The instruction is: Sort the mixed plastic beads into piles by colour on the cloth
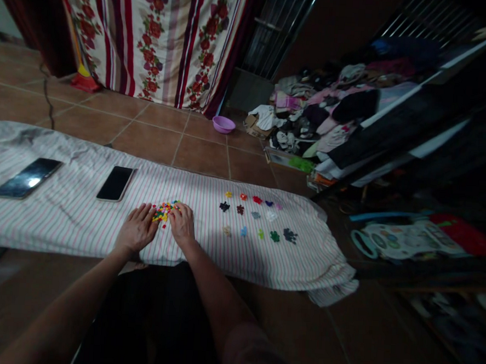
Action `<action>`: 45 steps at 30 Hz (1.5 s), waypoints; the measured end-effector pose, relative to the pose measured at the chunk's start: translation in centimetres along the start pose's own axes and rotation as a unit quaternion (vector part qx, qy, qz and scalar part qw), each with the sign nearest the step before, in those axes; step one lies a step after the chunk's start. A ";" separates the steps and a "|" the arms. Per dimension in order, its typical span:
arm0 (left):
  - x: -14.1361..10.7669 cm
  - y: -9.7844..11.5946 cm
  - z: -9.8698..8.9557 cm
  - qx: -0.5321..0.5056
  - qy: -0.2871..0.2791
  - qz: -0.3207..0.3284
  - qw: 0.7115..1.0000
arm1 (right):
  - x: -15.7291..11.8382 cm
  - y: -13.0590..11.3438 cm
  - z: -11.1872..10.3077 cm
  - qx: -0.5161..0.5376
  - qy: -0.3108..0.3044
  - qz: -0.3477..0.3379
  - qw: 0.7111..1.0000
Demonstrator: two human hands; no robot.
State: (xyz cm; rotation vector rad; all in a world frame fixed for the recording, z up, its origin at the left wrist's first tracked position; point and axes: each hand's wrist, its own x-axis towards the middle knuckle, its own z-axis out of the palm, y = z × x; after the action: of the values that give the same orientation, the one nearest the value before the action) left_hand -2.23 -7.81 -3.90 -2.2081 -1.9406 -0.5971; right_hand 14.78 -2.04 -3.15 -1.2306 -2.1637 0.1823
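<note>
A pile of small multicoloured pieces [165, 212] lies on the striped cloth [206, 245]; the exact kind of piece is too small to make out. My left hand [138, 229] rests flat at the pile's left side, fingers stretched out and touching its edge. On the opposite side, my right hand [182, 224] lies with its fingers apart over the pile's right edge, covering part of it. Farther right, similar pieces sit sorted by colour in rows of little heaps, among them a black heap [224, 206], a red heap [257, 200], a green heap [275, 236] and a dark grey heap [290, 236].
Two phones, one larger [28, 178] and one smaller [115, 183], lie on the cloth to the left. Beyond it, a purple basin [224, 125] stands on the tiled floor before a flowered curtain [153, 39]. Heaped clothes [313, 109] fill the back right.
</note>
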 end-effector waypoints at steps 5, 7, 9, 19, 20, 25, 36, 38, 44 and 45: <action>0.0 0.0 0.0 -0.008 0.001 -0.002 1.000 | -0.1 -0.2 -0.4 -0.002 0.008 0.032 0.999; 0.0 0.1 0.0 -0.008 0.000 -0.006 1.000 | -0.1 -0.2 -0.6 -0.002 0.014 0.030 0.999; 0.0 0.1 -0.1 -0.006 0.000 -0.006 1.000 | -0.2 -0.2 -0.8 -0.004 0.025 0.027 0.999; 0.1 0.2 -0.3 0.000 -0.015 0.001 1.000 | -1.8 1.1 -2.1 0.087 0.135 0.135 0.978; 0.1 0.2 -0.4 0.001 -0.019 0.000 1.000 | -2.0 1.5 -2.5 0.093 0.144 0.140 0.975; 0.0 0.0 -0.4 -0.014 -0.025 0.001 1.000 | -3.5 4.9 -4.6 0.124 0.159 0.164 0.966; 0.0 0.2 -0.4 -0.029 -0.008 -0.016 0.999 | -6.6 14.4 -12.6 0.056 0.214 0.230 0.948; 0.0 0.2 -0.4 -0.027 -0.007 -0.017 0.999 | -7.1 15.5 -13.6 0.038 0.222 0.239 0.944; -0.1 0.1 -0.5 -0.009 -0.013 0.012 1.000 | -7.2 20.0 -17.1 -0.027 0.275 0.277 0.920; -0.1 0.0 -0.5 -0.010 -0.013 0.016 1.000 | -7.0 21.0 -17.8 -0.037 0.274 0.288 0.917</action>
State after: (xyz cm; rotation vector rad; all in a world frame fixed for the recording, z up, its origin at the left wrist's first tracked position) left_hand -2.30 -8.10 -3.49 -2.2660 -1.9154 -0.5901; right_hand 43.00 0.62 -0.93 -1.6995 -1.3035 -0.0085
